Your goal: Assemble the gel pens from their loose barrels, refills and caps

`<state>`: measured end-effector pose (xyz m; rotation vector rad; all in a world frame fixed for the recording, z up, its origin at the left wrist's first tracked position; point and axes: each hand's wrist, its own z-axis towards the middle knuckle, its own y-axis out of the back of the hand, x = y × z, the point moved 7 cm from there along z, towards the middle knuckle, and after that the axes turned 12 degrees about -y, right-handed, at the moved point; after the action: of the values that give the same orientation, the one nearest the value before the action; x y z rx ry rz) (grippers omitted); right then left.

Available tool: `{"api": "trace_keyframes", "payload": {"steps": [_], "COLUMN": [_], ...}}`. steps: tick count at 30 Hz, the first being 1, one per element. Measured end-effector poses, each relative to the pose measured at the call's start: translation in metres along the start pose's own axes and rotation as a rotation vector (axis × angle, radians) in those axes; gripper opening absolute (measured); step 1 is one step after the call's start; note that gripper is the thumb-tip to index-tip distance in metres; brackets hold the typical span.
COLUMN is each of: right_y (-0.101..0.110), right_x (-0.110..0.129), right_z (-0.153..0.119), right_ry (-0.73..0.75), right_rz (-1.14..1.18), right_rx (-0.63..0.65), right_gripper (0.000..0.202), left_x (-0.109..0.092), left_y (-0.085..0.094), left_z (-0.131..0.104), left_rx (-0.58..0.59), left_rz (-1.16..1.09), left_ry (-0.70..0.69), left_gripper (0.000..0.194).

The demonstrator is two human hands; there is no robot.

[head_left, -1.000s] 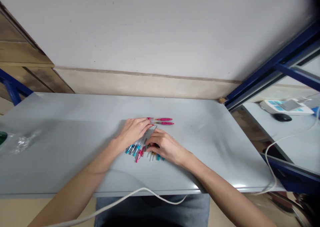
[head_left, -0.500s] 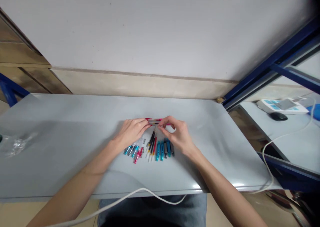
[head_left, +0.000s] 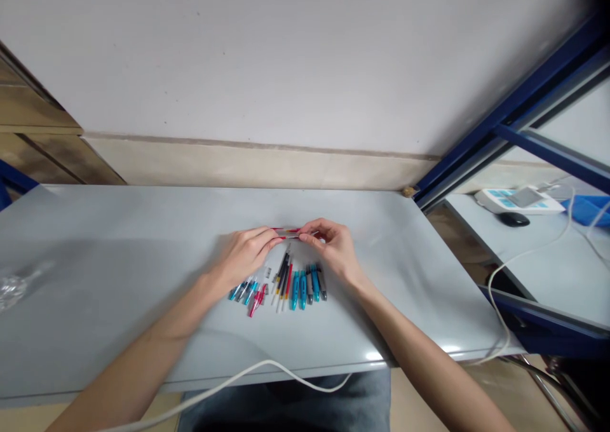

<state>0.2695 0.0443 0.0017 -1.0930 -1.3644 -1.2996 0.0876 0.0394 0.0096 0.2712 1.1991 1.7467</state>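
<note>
Slim red-ended pens (head_left: 286,230) lie crosswise between my two hands. My left hand (head_left: 246,253), fingers closed together, grips their left ends. My right hand (head_left: 332,246) pinches the right side of the pens between thumb and fingers. Just below, black and red ink refills (head_left: 284,276) lie fanned out on the table. To their left are clear pen barrels (head_left: 246,289) with blue and dark ends, beside a pink-red pair (head_left: 257,300). Blue and grey pen grip sections (head_left: 304,289) stand in a row on the right. My fingers partly hide the pens.
The grey table (head_left: 157,222) meets a white wall (head_left: 267,70). Crumpled clear plastic (head_left: 12,291) lies at far left. A white cable (head_left: 269,362) crosses the front edge. Beyond a blue frame (head_left: 515,101) are a black mouse (head_left: 515,219) and a white device (head_left: 495,201).
My right fingertips have moved from the dark refill tip to the red-ended pens and closed on them. The whole view has shifted slightly.
</note>
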Motion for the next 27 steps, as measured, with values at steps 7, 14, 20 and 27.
{"api": "trace_keyframes", "payload": {"steps": [7, 14, 20, 27], "right_y": [0.001, -0.002, -0.013, 0.006], "right_x": [0.0, 0.001, 0.01, 0.023], "right_z": [-0.001, -0.002, -0.014, -0.008], "right_ry": [0.0, 0.026, 0.187, 0.249], "right_rz": [-0.015, -0.061, -0.208, -0.266], "right_rx": [-0.004, 0.01, 0.023, -0.127], "right_gripper": [0.015, 0.012, 0.018, 0.025], "left_x": [0.004, 0.001, -0.004, -0.006], "left_y": [0.001, 0.0, -0.004, -0.001], "left_z": [-0.003, -0.002, -0.001, 0.001], "left_rx": [-0.003, 0.007, 0.016, -0.011], "left_rz": [0.022, 0.036, 0.039, 0.027], "left_ry": [-0.006, 0.001, -0.045, -0.071], "left_gripper": [0.03, 0.028, 0.031, 0.027]}}
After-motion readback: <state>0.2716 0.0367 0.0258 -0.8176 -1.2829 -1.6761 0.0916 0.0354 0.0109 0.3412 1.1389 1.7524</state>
